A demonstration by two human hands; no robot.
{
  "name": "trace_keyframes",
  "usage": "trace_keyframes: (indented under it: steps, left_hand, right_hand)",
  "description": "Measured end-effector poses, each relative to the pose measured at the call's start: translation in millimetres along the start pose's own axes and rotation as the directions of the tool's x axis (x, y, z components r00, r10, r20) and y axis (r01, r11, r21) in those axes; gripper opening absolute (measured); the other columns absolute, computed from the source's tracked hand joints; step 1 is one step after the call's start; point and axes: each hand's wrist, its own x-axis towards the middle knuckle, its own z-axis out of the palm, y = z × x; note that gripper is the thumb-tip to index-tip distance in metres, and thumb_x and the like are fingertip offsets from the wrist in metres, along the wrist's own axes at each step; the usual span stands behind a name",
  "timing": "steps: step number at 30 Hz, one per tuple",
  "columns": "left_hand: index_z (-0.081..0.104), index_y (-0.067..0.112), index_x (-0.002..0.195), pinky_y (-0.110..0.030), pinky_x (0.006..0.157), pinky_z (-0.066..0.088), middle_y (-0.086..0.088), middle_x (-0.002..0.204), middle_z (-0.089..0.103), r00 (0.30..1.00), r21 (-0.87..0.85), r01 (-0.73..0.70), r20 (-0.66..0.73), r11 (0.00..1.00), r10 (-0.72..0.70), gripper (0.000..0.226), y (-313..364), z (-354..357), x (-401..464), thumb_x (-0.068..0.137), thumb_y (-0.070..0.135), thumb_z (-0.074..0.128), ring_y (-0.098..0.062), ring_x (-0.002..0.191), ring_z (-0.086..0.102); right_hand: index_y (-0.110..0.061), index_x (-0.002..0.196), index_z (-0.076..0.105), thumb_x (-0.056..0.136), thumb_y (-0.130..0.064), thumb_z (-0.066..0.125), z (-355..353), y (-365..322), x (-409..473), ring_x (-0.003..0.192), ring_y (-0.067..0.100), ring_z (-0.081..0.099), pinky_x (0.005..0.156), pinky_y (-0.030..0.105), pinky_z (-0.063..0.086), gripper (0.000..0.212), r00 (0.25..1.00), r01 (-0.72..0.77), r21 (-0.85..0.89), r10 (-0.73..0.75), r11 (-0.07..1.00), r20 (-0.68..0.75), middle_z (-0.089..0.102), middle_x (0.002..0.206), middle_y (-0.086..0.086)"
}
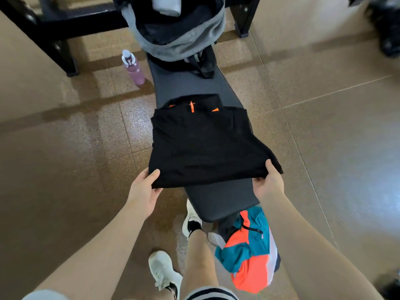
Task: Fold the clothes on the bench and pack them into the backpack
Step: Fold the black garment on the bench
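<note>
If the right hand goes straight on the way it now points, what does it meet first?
Probably the black top that the right hand already grips, and then the backpack at the far end of the bench; depth is unclear.

Folded black top lies on bench before open grey backpack.

One head view, wide-angle, looking steeply down and forward along the bench. Close in: forearms fill the lower frame, backpack at top edge.
</note>
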Motion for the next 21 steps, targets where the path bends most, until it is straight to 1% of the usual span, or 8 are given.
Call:
trace_keyframes:
  steps: [3, 7, 8, 10, 12, 15, 18, 21]
  left_hand:
    - [0.054, 0.01, 0.126, -0.034, 0.096, 0.045, -0.004, 0.121, 0.062, 0.999, -0.016, -0.019, 0.031, 1.0, 0.02, 0.035, 6, -9, -36, 0.092, 0.006, 0.052, -0.02, 0.111, 0.058]
    - [0.055, 0.008, 0.124, -0.028, 0.087, 0.047, -0.005, 0.119, 0.062, 0.997, 0.008, -0.055, 0.055, 0.998, 0.055, 0.033, 29, -1, -70, 0.091, 0.006, 0.053, -0.018, 0.106, 0.059]
    - [0.055, 0.009, 0.124, -0.029, 0.087, 0.047, -0.006, 0.118, 0.062, 0.996, 0.027, -0.068, 0.06, 0.997, 0.066, 0.033, 38, 4, -75, 0.091, 0.007, 0.053, -0.019, 0.107, 0.058]
    - [0.057, 0.008, 0.117, -0.029, 0.087, 0.048, -0.006, 0.113, 0.063, 0.993, 0.058, -0.087, 0.086, 0.994, 0.082, 0.026, 59, 22, -80, 0.092, 0.007, 0.053, -0.02, 0.106, 0.057]
    - [0.057, 0.007, 0.11, -0.027, 0.081, 0.048, -0.004, 0.104, 0.064, 0.991, 0.065, -0.101, 0.098, 0.993, 0.094, 0.019, 82, 45, -79, 0.092, 0.005, 0.051, -0.017, 0.098, 0.059]
    - [0.054, 0.006, 0.107, -0.026, 0.077, 0.048, -0.004, 0.096, 0.061, 0.996, 0.05, -0.094, 0.004, 0.994, 0.094, 0.016, 109, 75, -62, 0.091, 0.002, 0.052, -0.014, 0.086, 0.059]
    - [0.051, 0.004, 0.106, -0.028, 0.079, 0.048, -0.008, 0.099, 0.057, 0.994, -0.017, -0.051, -0.096, 0.999, 0.049, 0.017, 130, 95, -23, 0.09, -0.001, 0.054, -0.018, 0.089, 0.057]
    - [0.05, 0.003, 0.11, -0.028, 0.08, 0.047, -0.009, 0.102, 0.057, 0.992, -0.08, -0.021, -0.128, 0.997, 0.01, 0.021, 147, 106, 32, 0.09, 0.0, 0.055, -0.018, 0.088, 0.057]
  right_hand:
    - [-0.015, 0.13, 0.049, 0.086, -0.018, 0.065, -14, -8, -41, 0.094, 0.018, 0.063, 0.073, 0.026, 0.055, 0.047, 0.999, 0.034, 0.062, -0.033, 0.997, -0.014, 0.061, 0.12, 0.005]
    - [-0.014, 0.125, 0.05, 0.083, -0.021, 0.068, -21, -31, -85, 0.093, 0.017, 0.062, 0.085, 0.029, 0.053, 0.046, 0.998, 0.06, 0.121, -0.059, 0.991, -0.015, 0.062, 0.112, 0.003]
    - [-0.015, 0.122, 0.05, 0.083, -0.021, 0.068, -18, -39, -92, 0.091, 0.017, 0.061, 0.084, 0.028, 0.053, 0.043, 0.997, 0.069, 0.132, -0.067, 0.989, -0.024, 0.062, 0.107, 0.002]
    - [-0.016, 0.117, 0.05, 0.084, -0.02, 0.067, -7, -58, -101, 0.086, 0.015, 0.06, 0.074, 0.024, 0.053, 0.038, 0.997, 0.082, 0.148, -0.08, 0.986, -0.019, 0.06, 0.098, 0.0]
    - [-0.013, 0.121, 0.052, 0.085, -0.018, 0.067, 13, -75, -102, 0.086, 0.016, 0.062, 0.071, 0.025, 0.054, 0.039, 0.995, 0.092, 0.161, -0.096, 0.983, 0.016, 0.062, 0.099, 0.002]
    - [-0.012, 0.123, 0.054, 0.085, -0.016, 0.067, 53, -91, -88, 0.09, 0.019, 0.063, 0.067, 0.027, 0.054, 0.04, 0.994, 0.085, 0.095, -0.091, 0.992, 0.063, 0.063, 0.111, 0.006]
    - [-0.013, 0.124, 0.054, 0.085, -0.015, 0.067, 100, -97, -57, 0.092, 0.022, 0.061, 0.065, 0.029, 0.053, 0.041, 0.997, 0.056, 0.009, -0.056, 0.998, 0.051, 0.061, 0.115, 0.008]
    - [-0.011, 0.126, 0.052, 0.086, -0.014, 0.067, 151, -92, -20, 0.095, 0.025, 0.06, 0.069, 0.032, 0.054, 0.044, 0.997, 0.059, -0.068, -0.055, 0.996, 0.057, 0.059, 0.117, 0.009]
